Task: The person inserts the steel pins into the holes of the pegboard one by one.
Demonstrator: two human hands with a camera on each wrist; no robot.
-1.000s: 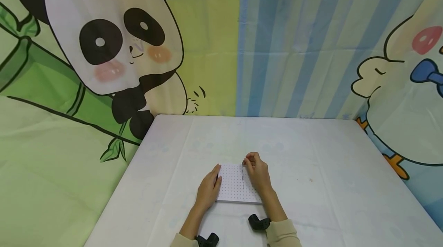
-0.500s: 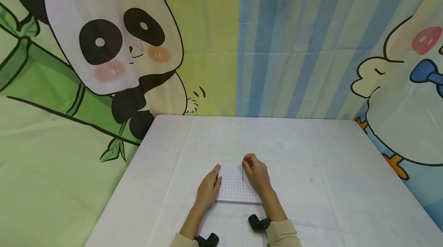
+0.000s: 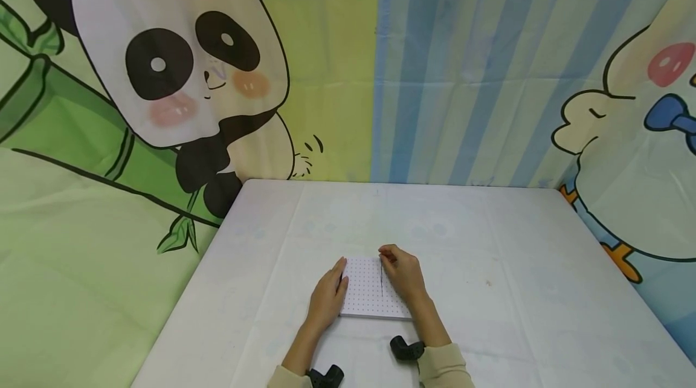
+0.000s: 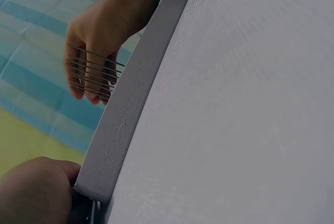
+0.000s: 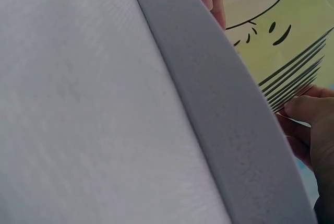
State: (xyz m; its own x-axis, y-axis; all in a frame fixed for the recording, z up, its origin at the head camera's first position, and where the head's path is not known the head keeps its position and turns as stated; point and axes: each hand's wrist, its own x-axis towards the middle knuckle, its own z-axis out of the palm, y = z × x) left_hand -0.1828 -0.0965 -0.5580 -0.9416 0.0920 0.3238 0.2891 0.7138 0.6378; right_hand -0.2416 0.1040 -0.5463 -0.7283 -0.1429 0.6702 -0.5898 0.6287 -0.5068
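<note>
A white board (image 3: 361,291) with a grid of small holes lies on the table. A row of several thin metal needles (image 5: 297,70) stands upright in it, showing as a dark line in the head view. My left hand (image 3: 328,295) rests along the board's left edge, its fingers straight and the thumb by the top face. At the far end of the row, my right hand (image 3: 403,270) pinches a needle between thumb and fingertips, low beside the others. In the left wrist view, the right hand (image 4: 102,31) appears behind the needles (image 4: 94,70).
The board sits on a white-covered table (image 3: 489,231). Behind it hangs a cloth backdrop (image 3: 331,61) printed with a panda and stripes. Black wrist cameras (image 3: 406,349) are worn on both wrists, near beige sleeves (image 3: 446,365).
My right hand has come down and slightly left at the far end of the needle row. The left hand and the board have stayed in place.
</note>
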